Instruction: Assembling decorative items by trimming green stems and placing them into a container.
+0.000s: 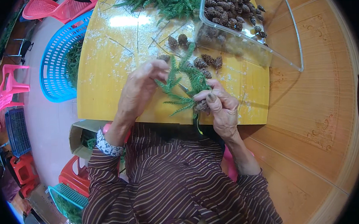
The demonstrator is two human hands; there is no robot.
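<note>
A green artificial pine sprig (192, 77) with several branches is held over the table's near edge. My right hand (224, 109) pinches its lower end between thumb and fingers. A brown pine cone (202, 106) sits at that end, partly covered by the thumb. On the sprig's other side my left hand (139, 87) is curved, its fingers and thumb apart near the leftmost branch; whether they touch it is hard to tell. Below the sprig, a black and yellow handle (198, 126) shows at the table edge, perhaps of scissors. Loose pine cones (201, 62) lie just beyond the hands.
The yellow table (105, 91) carries white flakes and thin dark stems. At its far side are a heap of green sprigs (170, 5) and a clear plastic bin (235, 44) of pine cones. A blue basket (55, 63) and a cardboard box (78, 139) stand to the left.
</note>
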